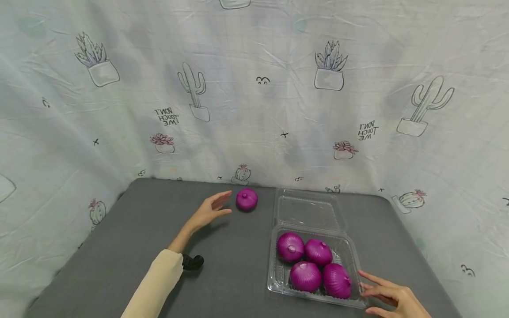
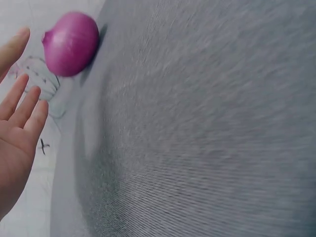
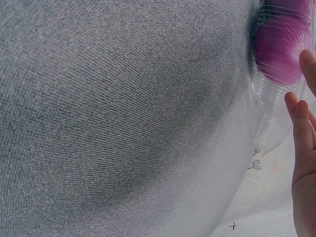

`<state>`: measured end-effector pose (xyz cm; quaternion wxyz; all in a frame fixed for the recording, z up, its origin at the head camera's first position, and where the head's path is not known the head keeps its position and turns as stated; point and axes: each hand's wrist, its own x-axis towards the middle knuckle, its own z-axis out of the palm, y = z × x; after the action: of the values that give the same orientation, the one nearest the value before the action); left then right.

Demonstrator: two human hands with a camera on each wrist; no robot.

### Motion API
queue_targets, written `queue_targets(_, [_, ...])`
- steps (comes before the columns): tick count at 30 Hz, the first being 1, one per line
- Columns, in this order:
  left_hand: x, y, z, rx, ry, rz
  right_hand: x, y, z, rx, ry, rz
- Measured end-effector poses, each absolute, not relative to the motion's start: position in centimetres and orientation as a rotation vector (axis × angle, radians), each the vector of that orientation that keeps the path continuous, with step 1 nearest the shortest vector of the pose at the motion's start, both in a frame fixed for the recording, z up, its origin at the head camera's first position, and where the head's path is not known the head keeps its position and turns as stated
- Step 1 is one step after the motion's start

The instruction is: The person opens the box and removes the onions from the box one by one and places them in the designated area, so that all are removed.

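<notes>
A purple onion sits by itself near the back of the table. Just left of it is my left hand, fingers spread and holding nothing; the left wrist view shows a gap between the fingers and the onion. Several more purple onions lie inside a clear plastic clamshell box. The fingertips of my right hand are at the box's right wall, fingers mostly straight. In the right wrist view an onion shows through that wall; whether the fingertips touch the plastic, I cannot tell.
The clamshell's lid lies folded back, flat behind the box. Grey cloth covers the table. A white curtain printed with cacti hangs along the back and sides. A black strap device is on my left wrist.
</notes>
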<state>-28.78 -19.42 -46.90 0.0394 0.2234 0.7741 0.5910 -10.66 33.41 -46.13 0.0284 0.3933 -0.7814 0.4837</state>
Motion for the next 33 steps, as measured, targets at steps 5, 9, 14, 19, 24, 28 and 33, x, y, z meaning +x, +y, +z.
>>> queue_targets(5, [-27.4, -18.9, -46.3, 0.749, 2.294, 1.848, -10.7, 33.5, -46.4, 1.226, -2.388, 1.505])
queue_targets(9, [-26.4, -18.2, -46.1, 0.783, 2.214, 1.882, -10.8, 33.6, -46.4, 1.23, -2.38, 1.5])
queue_targets(14, [-25.2, -17.4, -46.1, 0.832, 2.146, 1.888, -10.6, 33.4, -46.3, 1.222, -2.377, 1.502])
queue_targets(19, [-24.1, -16.5, -45.9, 0.887, 2.098, 1.878, -10.6, 33.4, -46.3, 1.226, -2.377, 1.493])
queue_targets(24, [-23.2, -15.7, -45.9, 0.951, 2.041, 1.861, -10.7, 33.4, -46.2, 1.227, -2.387, 1.488])
queue_targets(28, [-22.6, -15.0, -45.9, 0.972, 2.003, 1.847, -10.7, 33.4, -46.2, 1.233, -2.388, 1.483])
queue_targets(33, [-21.9, -14.1, -45.6, 1.002, 1.975, 1.803, -10.7, 33.4, -46.3, 1.237, -2.387, 1.492])
